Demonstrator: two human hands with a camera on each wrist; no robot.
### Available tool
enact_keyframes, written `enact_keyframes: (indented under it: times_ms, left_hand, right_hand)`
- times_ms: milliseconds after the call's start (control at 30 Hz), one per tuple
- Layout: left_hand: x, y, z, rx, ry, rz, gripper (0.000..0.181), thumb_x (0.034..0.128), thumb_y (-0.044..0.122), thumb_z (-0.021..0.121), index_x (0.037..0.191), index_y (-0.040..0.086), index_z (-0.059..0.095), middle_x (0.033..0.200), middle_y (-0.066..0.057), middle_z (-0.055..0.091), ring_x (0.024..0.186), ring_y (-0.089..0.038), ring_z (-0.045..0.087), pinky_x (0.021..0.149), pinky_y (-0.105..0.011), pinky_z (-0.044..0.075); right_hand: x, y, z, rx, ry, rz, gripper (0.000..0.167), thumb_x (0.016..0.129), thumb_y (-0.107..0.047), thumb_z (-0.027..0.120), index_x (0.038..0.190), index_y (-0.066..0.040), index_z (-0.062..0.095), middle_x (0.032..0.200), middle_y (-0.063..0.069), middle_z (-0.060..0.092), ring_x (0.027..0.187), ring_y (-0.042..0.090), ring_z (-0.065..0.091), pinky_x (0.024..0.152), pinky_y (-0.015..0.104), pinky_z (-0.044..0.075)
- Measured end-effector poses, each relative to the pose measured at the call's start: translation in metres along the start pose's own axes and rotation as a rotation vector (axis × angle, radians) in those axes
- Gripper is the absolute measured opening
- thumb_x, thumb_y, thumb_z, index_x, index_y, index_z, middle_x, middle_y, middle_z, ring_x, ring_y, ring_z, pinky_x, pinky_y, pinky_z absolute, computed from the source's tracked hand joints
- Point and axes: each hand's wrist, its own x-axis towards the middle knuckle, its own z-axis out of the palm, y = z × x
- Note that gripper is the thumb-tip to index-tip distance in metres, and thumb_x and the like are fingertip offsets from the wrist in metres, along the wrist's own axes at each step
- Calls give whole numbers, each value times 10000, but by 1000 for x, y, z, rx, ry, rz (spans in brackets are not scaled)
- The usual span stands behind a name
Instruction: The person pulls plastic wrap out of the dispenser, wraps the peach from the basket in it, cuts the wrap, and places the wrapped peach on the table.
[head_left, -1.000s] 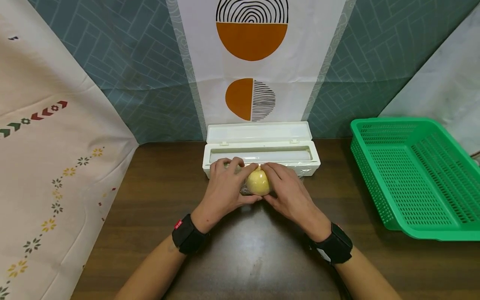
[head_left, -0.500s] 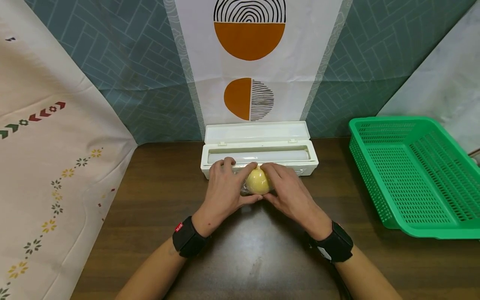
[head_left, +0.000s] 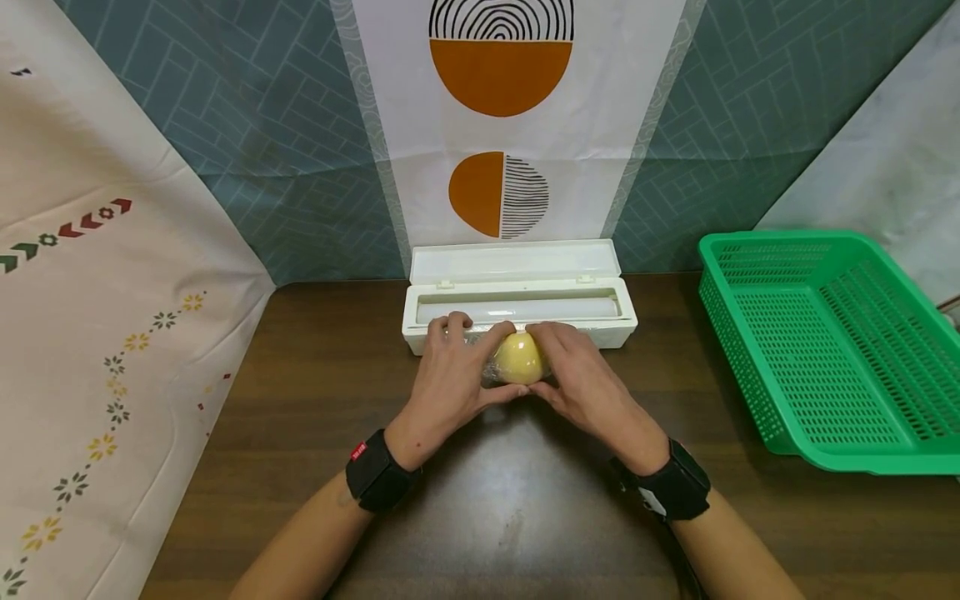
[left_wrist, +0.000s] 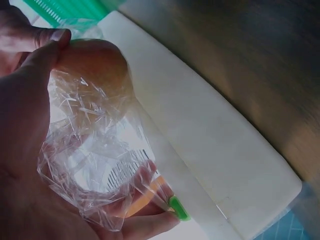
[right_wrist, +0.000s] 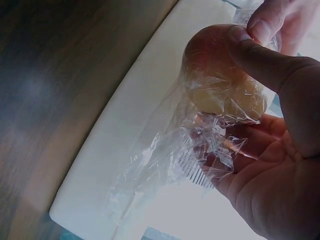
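Both hands hold a yellow, apple-like fruit (head_left: 519, 360) wrapped in clear plastic film (left_wrist: 90, 170), just above the table. My left hand (head_left: 448, 379) grips its left side and the gathered film, and my right hand (head_left: 583, 383) grips its right side. The thumbs meet at the near side of the fruit. In the wrist views the fruit shows a reddish flank (right_wrist: 210, 55), and loose crumpled film bunches between palm and fingers. Directly behind the hands stands a white plastic-wrap dispenser (head_left: 611, 335), lid raised, with a roll (head_left: 517, 311) inside.
A green perforated basket (head_left: 795, 417) stands on the table at right. A small green piece (left_wrist: 178, 208) shows by the left fingertips. Patterned cloth (head_left: 315, 167) hangs behind the brown table (head_left: 480, 533), and a cream cloth (head_left: 150, 333) borders the left.
Both hands have shifted the wrapped fruit very slightly up and to the right in the head view, turning it a little. The grip stays on it; the dispenser and basket stay in place.
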Motion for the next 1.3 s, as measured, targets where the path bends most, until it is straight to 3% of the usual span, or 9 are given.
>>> enact_keyframes:
  times_ms: [167,300,533,733,900,1067,1300]
  left_hand:
    - [-1,0,1,21,7,3,785,818,787,741,1421,309,582,1208,-297,567,1122,-460,552,959,-575,503]
    - [-1,-2,-1,38,10,2,798,813,801,729,1426,310,589,1208,-275,578,1096,-447,577,909,-547,548]
    - [-1,-3,-6,-17,1,-18,806,793,756,777,1442,311,598,1240,-258,591,1129,-456,569,850,-560,581]
    - [-1,-3,-6,-42,-11,-3,883,767,728,824,1490,289,571,1250,-220,595,1161,-439,543,944,-563,529]
    - [-1,-5,-2,-30,3,41,995,728,681,896,1525,231,504,1260,-180,583,1198,-423,533,1046,-573,436]
    - [1,-8,1,-36,38,57,865,751,632,908,1430,235,547,1221,-142,567,1182,-394,538,981,-540,502]
    - [3,-11,4,-114,18,97,839,814,617,854,1475,220,522,1226,-107,536,1182,-331,548,907,-441,550]
  right_hand:
    - [0,0,0,-28,-6,12,753,788,-164,967,1393,-8,547,1315,160,641,1293,364,561,1149,519,417]
    - [0,0,1,-65,33,11,806,781,-229,976,1437,-9,564,1398,175,585,1334,380,517,1098,567,430]
    - [0,-3,3,-71,90,-11,999,716,-255,1020,1531,-31,488,1390,172,572,1316,367,527,1037,573,423]
    - [1,-6,6,-67,106,1,852,693,-158,1027,1356,24,524,1284,184,626,1201,359,614,991,527,476]
    - [0,-5,5,-65,124,-37,809,724,-180,1011,1349,28,540,1307,191,627,1215,359,626,972,520,487]
    - [-1,-3,3,-38,118,-47,791,762,-190,988,1377,17,536,1334,198,626,1235,353,628,953,524,488]
    - [0,0,0,-12,94,-57,781,800,-200,961,1403,37,525,1343,217,613,1196,403,633,1031,546,515]
